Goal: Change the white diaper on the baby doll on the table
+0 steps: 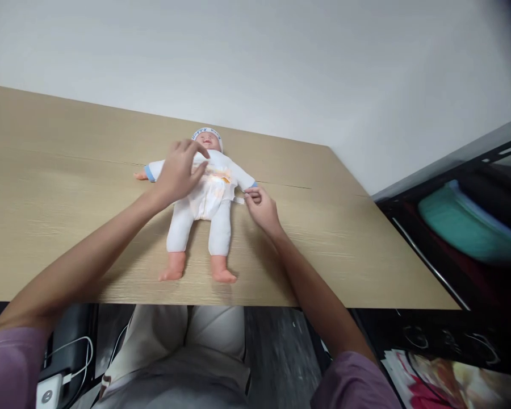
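A baby doll (219,230) in a white suit with blue cuffs and a printed white cap lies on its back, feet towards me. Around its hips sits a white diaper (208,199) with an orange print at the waist. My left hand (182,170) is over the doll's chest and the diaper's waist, thumb and fingers apart with nothing seen between them. Beside the doll's hip and cuff, my right hand (262,209) pinches the end of a white diaper tab (239,200) that sticks out sideways.
The doll lies on a wood-grain table (336,238) against a pale wall (255,68). To the right, a dark rack holds a teal basin (468,221). Below it are colourful printed packages (455,378). A white device with a cable (49,392) is at the lower left.
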Motion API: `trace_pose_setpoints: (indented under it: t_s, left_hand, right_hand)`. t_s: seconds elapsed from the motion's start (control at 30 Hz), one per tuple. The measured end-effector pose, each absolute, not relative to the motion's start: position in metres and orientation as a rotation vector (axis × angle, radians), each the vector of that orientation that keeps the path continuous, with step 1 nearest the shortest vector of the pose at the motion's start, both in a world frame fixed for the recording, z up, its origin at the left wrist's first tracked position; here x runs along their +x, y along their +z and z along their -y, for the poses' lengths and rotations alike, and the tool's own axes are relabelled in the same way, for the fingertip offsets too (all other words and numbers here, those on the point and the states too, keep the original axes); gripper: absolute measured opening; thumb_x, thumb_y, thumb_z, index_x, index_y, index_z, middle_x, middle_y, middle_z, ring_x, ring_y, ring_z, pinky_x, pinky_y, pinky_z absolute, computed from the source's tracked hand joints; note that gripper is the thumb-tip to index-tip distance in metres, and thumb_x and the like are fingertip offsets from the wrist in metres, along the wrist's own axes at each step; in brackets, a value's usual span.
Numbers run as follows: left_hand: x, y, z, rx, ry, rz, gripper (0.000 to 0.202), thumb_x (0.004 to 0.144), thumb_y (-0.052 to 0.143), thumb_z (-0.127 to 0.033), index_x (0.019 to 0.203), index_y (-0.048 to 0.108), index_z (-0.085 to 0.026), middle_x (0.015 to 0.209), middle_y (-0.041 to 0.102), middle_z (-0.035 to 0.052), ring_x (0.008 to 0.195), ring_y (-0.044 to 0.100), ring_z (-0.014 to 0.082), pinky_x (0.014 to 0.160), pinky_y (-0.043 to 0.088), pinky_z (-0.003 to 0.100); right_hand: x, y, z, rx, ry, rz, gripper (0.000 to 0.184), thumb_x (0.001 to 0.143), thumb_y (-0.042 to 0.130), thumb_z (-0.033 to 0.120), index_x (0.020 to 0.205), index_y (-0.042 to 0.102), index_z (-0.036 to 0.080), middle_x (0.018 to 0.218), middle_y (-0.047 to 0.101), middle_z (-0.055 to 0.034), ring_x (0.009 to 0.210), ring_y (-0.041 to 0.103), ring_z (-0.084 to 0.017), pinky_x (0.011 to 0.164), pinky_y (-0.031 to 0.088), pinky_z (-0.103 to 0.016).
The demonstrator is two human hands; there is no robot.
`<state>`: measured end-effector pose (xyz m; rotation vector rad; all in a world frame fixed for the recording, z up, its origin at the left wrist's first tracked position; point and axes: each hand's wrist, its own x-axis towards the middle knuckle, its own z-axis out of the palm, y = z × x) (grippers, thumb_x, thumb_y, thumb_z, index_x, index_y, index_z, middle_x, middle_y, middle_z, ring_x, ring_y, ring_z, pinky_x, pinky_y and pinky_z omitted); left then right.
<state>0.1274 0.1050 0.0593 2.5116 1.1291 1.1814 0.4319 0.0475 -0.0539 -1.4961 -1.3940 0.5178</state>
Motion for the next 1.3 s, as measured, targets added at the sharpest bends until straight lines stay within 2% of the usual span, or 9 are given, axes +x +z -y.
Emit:
trace_pose_setpoints:
  t_s: [0.13,0.33,0.47,0.57,0.7,0.83,0.93,1.1,1.3]
  left_hand:
    - [0.165,0.062,-0.091,2.733,0.869,-0.849,0.032,0.111,0.058,-0.046,0.123,0.076,-0.022,0.139,0.077,0.0141,0.137,0.064,0.0371,0.122,0.048,0.057]
    - [0.180,0.044,-0.098,2.837,0.640,-1.020,0.041,0.104,0.069,-0.053,0.128,0.082,-0.021,0.143,0.078,0.0155,0.142,0.056,0.0463,0.119,0.044,0.067]
    - [0.179,0.040,-0.098,2.852,0.657,-1.066,0.056,0.102,0.072,-0.054,0.147,0.071,-0.022,0.154,0.071,0.0171,0.142,0.056,0.0467,0.120,0.044,0.065]
    - [0.180,0.042,-0.095,2.823,0.703,-1.099,0.064,0.098,0.076,-0.055,0.150,0.063,-0.020,0.154,0.067,0.0201,0.137,0.059,0.0453,0.118,0.046,0.062]
    - [0.180,0.042,-0.094,2.825,0.691,-1.081,0.052,0.098,0.076,-0.054,0.137,0.071,-0.020,0.156,0.066,0.0202,0.135,0.060,0.0462,0.117,0.047,0.064]
    - [0.180,0.039,-0.095,2.862,0.670,-1.049,0.033,0.098,0.074,-0.048,0.121,0.084,-0.027,0.175,0.058,0.0100,0.146,0.054,0.0496,0.121,0.043,0.069]
    - [0.182,0.038,-0.096,2.850,0.668,-1.092,0.040,0.094,0.077,-0.047,0.131,0.086,-0.031,0.178,0.056,0.0069,0.150,0.053,0.0498,0.124,0.041,0.069]
    - [0.182,0.037,-0.096,2.811,0.668,-1.119,0.064,0.094,0.078,-0.053,0.154,0.076,-0.031,0.181,0.053,0.0106,0.158,0.049,0.0502,0.130,0.037,0.070]
    - [0.177,0.035,-0.098,2.751,0.741,-1.108,0.057,0.092,0.081,-0.060,0.140,0.077,-0.028,0.174,0.061,0.0120,0.162,0.048,0.0463,0.134,0.034,0.066]
  right_hand:
    - [0.426,-0.062,-0.040,-1.620,0.243,1.571,0.037,0.097,0.071,0.061,0.108,0.074,0.025,0.097,0.078,-0.0084,0.095,0.074,-0.029,0.095,0.060,-0.046]
    - [0.420,-0.058,-0.049,-1.792,0.274,1.550,0.033,0.094,0.080,0.058,0.097,0.066,0.027,0.088,0.076,-0.0035,0.092,0.072,-0.027,0.093,0.056,-0.042]
    - [0.421,-0.056,-0.049,-1.847,0.398,1.500,0.035,0.090,0.084,0.055,0.092,0.063,0.028,0.083,0.074,-0.0002,0.085,0.070,-0.025,0.083,0.052,-0.037]
    - [0.423,-0.054,-0.047,-1.837,0.428,1.508,0.034,0.092,0.081,0.053,0.082,0.061,0.027,0.076,0.069,0.0014,0.077,0.065,-0.022,0.076,0.046,-0.035]
    - [0.427,-0.051,-0.046,-1.669,0.562,1.526,0.038,0.096,0.069,0.056,0.073,0.059,0.027,0.068,0.061,0.0021,0.069,0.054,-0.019,0.070,0.041,-0.034]
    - [0.430,-0.049,-0.049,-1.481,0.685,1.516,0.048,0.092,0.068,0.070,0.072,0.060,0.027,0.068,0.055,0.0022,0.070,0.048,-0.019,0.068,0.040,-0.033]
    - [0.428,-0.050,-0.050,-1.455,0.709,1.492,0.055,0.089,0.067,0.078,0.071,0.056,0.028,0.069,0.053,0.0022,0.071,0.047,-0.019,0.069,0.039,-0.033]
    - [0.422,-0.051,-0.048,-1.450,0.733,1.453,0.056,0.088,0.066,0.081,0.072,0.056,0.028,0.068,0.049,0.0036,0.070,0.045,-0.019,0.069,0.038,-0.033]
    - [0.426,-0.042,-0.046,-1.409,0.749,1.464,0.056,0.087,0.067,0.080,0.072,0.056,0.027,0.070,0.051,0.0030,0.072,0.046,-0.018,0.071,0.041,-0.033]
